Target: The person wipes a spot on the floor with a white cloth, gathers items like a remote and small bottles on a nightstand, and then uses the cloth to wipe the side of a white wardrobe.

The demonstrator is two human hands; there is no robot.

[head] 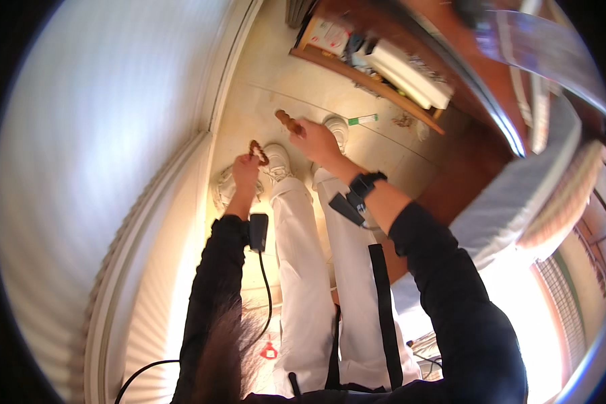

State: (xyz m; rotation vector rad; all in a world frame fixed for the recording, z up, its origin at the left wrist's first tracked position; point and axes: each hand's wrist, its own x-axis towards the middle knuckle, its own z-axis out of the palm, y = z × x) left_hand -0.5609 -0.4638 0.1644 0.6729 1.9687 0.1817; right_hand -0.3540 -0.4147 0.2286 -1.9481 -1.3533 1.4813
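Note:
My left hand (246, 171) holds a small brown looped object (256, 150), perhaps a coiled hair tie, above the toe of a white shoe (276, 160). Higher in the view, my right hand (313, 140) grips a short, bumpy brown object (286, 120) by one end; its exact kind is unclear. The two objects are apart. A black device is strapped to each wrist, and a cable runs from the left one. Below my right hand is the other white shoe (337, 129).
A green-and-white tube or packet (363, 119) lies on the tiled floor beside small brown debris (403, 119). An open wooden drawer or low shelf (368, 86) holds boxes and odds and ends. A pale ribbed panel (116, 101) stands at left, and a grey cushion (510, 202) at right.

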